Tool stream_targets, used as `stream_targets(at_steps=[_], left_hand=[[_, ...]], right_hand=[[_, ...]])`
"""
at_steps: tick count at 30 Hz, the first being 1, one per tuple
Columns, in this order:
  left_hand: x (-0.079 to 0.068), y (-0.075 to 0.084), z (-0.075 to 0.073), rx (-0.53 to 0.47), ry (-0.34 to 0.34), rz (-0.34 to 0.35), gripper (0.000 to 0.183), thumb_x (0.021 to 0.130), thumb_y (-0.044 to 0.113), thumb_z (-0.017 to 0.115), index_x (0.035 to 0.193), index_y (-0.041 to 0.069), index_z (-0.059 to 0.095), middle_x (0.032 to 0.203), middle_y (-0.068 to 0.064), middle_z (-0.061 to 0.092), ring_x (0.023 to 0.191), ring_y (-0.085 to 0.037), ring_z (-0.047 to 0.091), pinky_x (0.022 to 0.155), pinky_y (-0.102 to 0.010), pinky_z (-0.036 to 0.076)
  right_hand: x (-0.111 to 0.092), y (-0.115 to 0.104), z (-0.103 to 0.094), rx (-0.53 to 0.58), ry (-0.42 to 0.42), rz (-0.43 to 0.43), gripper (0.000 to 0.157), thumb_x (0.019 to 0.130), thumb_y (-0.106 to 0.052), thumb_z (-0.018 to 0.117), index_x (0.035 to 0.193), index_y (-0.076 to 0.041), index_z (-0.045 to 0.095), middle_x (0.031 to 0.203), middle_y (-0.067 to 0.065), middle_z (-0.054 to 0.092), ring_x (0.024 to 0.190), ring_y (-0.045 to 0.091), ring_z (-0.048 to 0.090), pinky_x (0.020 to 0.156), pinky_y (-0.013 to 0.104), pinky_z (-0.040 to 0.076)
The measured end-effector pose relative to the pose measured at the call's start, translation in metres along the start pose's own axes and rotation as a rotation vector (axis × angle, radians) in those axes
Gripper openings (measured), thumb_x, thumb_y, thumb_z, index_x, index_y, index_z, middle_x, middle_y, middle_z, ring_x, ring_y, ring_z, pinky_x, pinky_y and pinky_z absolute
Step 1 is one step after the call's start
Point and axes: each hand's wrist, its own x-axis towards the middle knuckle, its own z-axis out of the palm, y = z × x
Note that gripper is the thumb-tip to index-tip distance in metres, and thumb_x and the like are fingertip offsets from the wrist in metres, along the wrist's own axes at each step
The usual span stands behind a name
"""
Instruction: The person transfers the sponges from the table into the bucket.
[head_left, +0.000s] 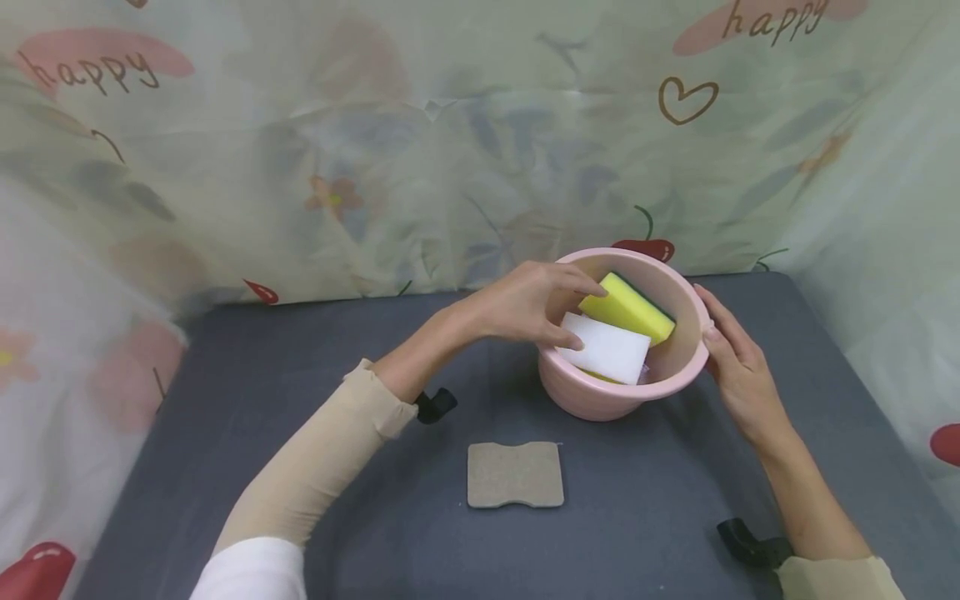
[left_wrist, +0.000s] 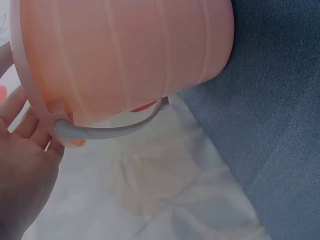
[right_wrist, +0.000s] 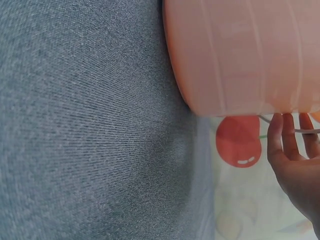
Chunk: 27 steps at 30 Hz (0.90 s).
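A pink bucket (head_left: 592, 398) stands on the dark table, holding a yellow sponge (head_left: 624, 310) and a white block sponge (head_left: 611, 348). My left hand (head_left: 528, 304) reaches over the rim from the left. Its thumb lies over the left end of the white sponge, and a fingertip overlaps the yellow one; the fingers are spread apart. On the bucket's far right side, my right hand (head_left: 738, 375) rests against the rim with thumb and straight fingers. In the right wrist view, the fingers (right_wrist: 289, 137) lie against the outer wall near the thin handle (right_wrist: 307, 131).
A grey-brown flat piece with notched long edges (head_left: 515, 475) lies on the table (head_left: 360, 517) in front of the bucket. Behind the table hangs a patterned curtain (head_left: 442, 192), close to the bucket. Black wrist mounts (head_left: 437, 406) stick out from both forearms.
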Motion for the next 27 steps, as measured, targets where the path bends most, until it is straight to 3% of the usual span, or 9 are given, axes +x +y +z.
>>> stream_targets(at_steps=[3,11,19,27], left_hand=[[-0.003,0.000,-0.001,-0.030,0.051,0.011,0.060,0.081,0.028,0.084,0.135,0.011,0.063,0.134,0.000,0.062,0.124,-0.010,0.054,0.101,-0.028,0.044],[-0.022,-0.006,-0.005,-0.145,0.298,0.092,0.043,0.081,0.019,0.084,0.121,0.008,0.071,0.115,-0.002,0.070,0.103,-0.014,0.062,0.088,-0.028,0.050],[-0.043,-0.013,-0.006,-0.111,0.360,0.139,0.040,0.082,0.019,0.082,0.118,0.006,0.071,0.106,-0.003,0.070,0.099,-0.014,0.063,0.087,-0.031,0.051],[-0.077,-0.020,0.012,-0.088,0.424,0.134,0.042,0.083,0.022,0.082,0.121,0.011,0.070,0.113,0.001,0.070,0.100,-0.012,0.063,0.084,-0.030,0.051]], right_hand=[[0.000,-0.001,0.000,0.005,0.002,0.007,0.051,0.108,-0.028,0.041,0.158,-0.026,0.030,0.160,0.000,0.032,0.135,0.010,0.041,0.093,0.009,0.043],[0.004,-0.004,0.000,0.000,0.005,0.021,0.051,0.108,-0.030,0.041,0.157,-0.029,0.030,0.160,0.000,0.031,0.137,0.013,0.041,0.093,0.010,0.043],[0.003,-0.003,-0.002,-0.021,0.018,0.014,0.051,0.108,-0.029,0.041,0.157,-0.030,0.030,0.160,-0.001,0.032,0.137,0.012,0.041,0.093,0.010,0.043],[0.000,0.001,-0.003,-0.015,0.015,-0.006,0.050,0.108,-0.027,0.040,0.157,-0.027,0.030,0.160,0.002,0.033,0.134,0.008,0.043,0.092,0.010,0.043]])
